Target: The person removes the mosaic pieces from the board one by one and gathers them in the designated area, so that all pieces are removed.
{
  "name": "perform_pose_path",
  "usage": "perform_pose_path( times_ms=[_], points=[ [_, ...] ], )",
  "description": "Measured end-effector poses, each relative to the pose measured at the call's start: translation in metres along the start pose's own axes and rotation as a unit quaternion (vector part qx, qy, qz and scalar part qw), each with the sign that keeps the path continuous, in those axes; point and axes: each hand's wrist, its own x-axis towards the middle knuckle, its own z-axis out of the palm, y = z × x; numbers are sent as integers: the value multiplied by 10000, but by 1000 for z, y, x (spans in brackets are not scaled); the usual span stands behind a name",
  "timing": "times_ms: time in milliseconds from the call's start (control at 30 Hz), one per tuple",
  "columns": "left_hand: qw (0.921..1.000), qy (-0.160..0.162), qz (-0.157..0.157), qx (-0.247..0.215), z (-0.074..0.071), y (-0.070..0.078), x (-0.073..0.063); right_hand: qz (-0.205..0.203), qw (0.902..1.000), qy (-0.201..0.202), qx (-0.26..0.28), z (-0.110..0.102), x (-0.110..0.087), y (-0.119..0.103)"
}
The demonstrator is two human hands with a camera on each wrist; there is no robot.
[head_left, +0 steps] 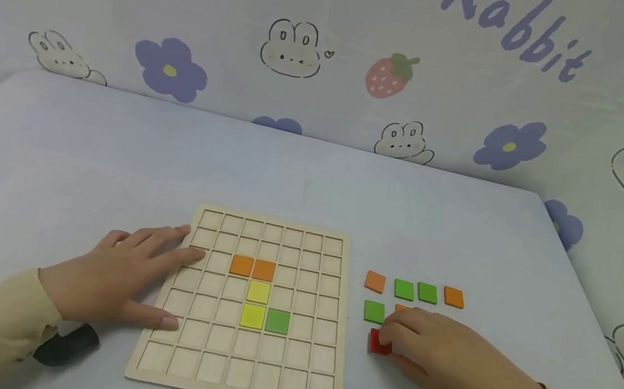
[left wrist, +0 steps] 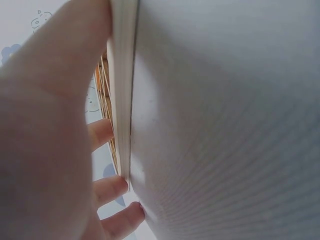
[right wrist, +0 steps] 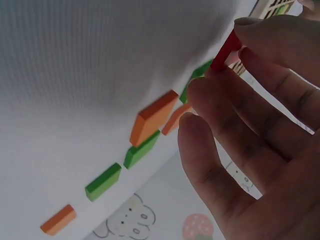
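A square wooden grid board (head_left: pixel 336 386) lies on the table. Set in its cells are two orange tiles (head_left: pixel 241 265), two yellow tiles (head_left: pixel 257 292) and one green tile (head_left: pixel 277 321). My left hand (head_left: pixel 115 276) rests on the board's left edge with fingers spread; the left wrist view shows fingertips against the side of the board (left wrist: pixel 122 90). To the right of the board, my right hand (head_left: pixel 439 355) pinches a red tile (head_left: pixel 378 342) between thumb and finger. The right wrist view shows that red tile (right wrist: pixel 227 52) standing on edge in the pinch.
Loose tiles lie beyond the right hand: an orange tile (head_left: pixel 375 281), green tiles (head_left: pixel 403 289) and another orange tile (head_left: pixel 454 297) in a row, with a green tile (head_left: pixel 374 311) nearer. One more orange tile (head_left: pixel 402 308) is partly hidden by the hand. A patterned curtain (head_left: pixel 349 25) hangs behind.
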Motion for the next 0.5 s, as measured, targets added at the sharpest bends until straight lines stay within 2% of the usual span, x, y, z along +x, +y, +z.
perform_pose_path(
  times_ms=[300, 500],
  points=[
    [10000, -6, -1, -24, -1, 1, 0, -246, 9988, 362, 212, 11, 0, -1],
    [10000, -52, -19, -60, -2, 1, 0, -230, 9991, 311, 144, 11, 2, -2]
  ],
)
